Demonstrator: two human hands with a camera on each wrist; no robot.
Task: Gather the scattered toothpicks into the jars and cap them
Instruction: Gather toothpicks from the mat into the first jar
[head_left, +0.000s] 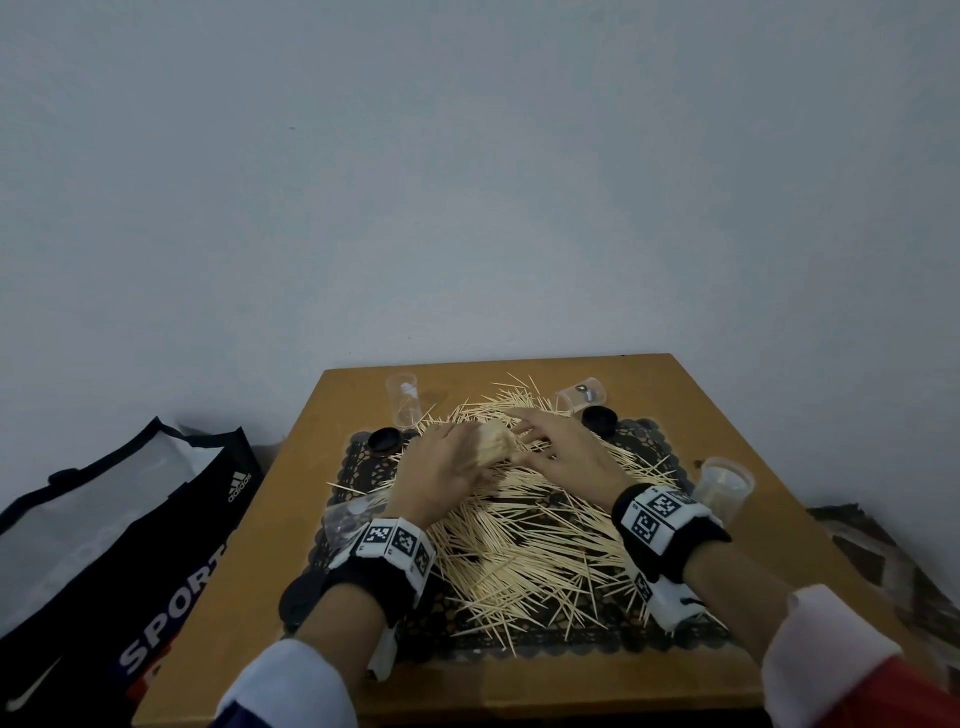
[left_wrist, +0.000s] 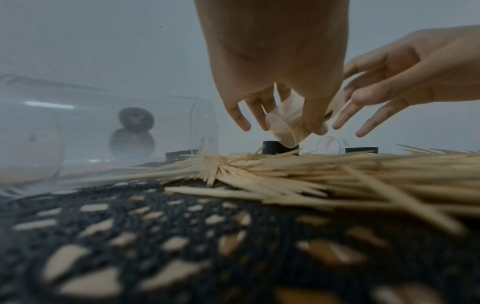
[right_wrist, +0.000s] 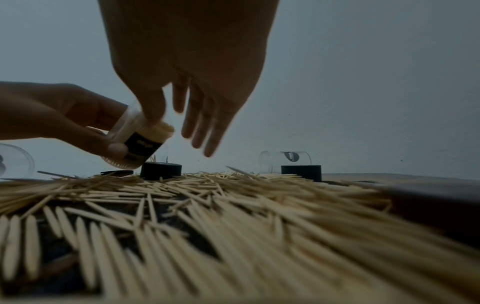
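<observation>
Five clear jars are counted: one upright at the far left (head_left: 403, 400), one lying at the far right (head_left: 581, 397), one upright at the right edge (head_left: 722, 488), one lying at the near left (head_left: 347, 519), and one held, filled (head_left: 496, 447). Three black caps (head_left: 385, 440) (head_left: 600, 419) (head_left: 300, 597) are seen. One mat (head_left: 613, 631), one table (head_left: 332, 670), one bag (head_left: 130, 519) and two hands (head_left: 441, 462) (head_left: 563, 452) are counted. The toothpicks (head_left: 524, 545) are too many to count.

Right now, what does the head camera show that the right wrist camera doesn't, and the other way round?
Only the head view shows the sports bag beside the table and the upright jar at the table's right edge. Only the right wrist view shows the black label on the held jar and toothpick ends packed at its mouth. Both show the left hand gripping that tilted jar, the right hand open beside it, and scattered toothpicks.
</observation>
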